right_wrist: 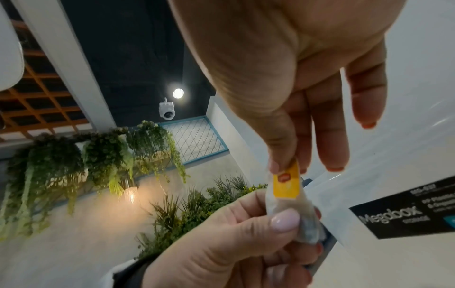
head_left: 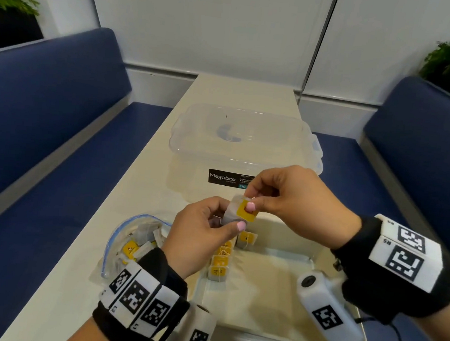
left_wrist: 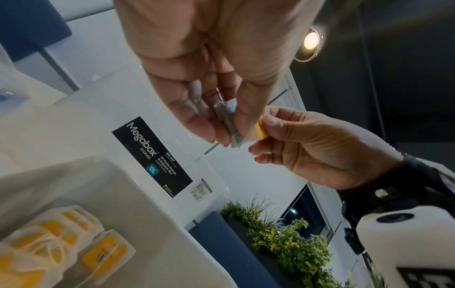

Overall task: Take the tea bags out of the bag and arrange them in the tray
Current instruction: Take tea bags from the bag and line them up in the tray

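1. Blue upholstered benches flank a long pale table that runs to a white panelled wall, with green plants in both far corners.
2. On the table stand a clear lidded storage box, a zip bag at the left holding more tea bags, and a white tray in front of the person.
3. A short row of tea bags with yellow tags already stands along the tray's left side.
4. Both hands are raised above the tray's far left corner, sharing one tea bag.
5. The left hand pinches the bag's lower paper body between thumb and fingers.
6. The right hand pinches the yellow tag at the top, its other fingers loosely extended.
7. This looks like the straightening step, mid-task, with the pouch still partly full.
8. Next, the tea bag probably needs lowering into the tray beside the row, tag facing the same way.
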A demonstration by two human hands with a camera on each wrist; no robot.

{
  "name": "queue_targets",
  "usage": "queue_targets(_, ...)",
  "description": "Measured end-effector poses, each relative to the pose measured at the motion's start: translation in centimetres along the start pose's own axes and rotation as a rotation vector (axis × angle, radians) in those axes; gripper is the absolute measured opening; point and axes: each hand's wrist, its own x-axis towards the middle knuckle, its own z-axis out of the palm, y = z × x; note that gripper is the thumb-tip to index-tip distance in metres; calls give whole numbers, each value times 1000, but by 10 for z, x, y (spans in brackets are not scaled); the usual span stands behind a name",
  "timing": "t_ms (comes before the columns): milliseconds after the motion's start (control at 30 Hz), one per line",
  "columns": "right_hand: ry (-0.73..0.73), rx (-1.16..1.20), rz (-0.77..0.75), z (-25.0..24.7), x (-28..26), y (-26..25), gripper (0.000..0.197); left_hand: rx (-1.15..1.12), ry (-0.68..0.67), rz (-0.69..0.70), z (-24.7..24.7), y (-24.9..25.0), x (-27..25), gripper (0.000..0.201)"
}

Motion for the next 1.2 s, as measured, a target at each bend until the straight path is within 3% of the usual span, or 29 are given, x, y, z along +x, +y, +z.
queue_targets(200,-107,-204,44,7,9,16,5,62,46,-14,-11,-16,-1,34)
queue_targets(600,-260,-472,183,70,31,72,6,52,138,-12,-43,-37,-15,29)
queue_targets(1200,-235,-563,197,104,31,94,17,74,116,-41,-46,-42,-22,33)
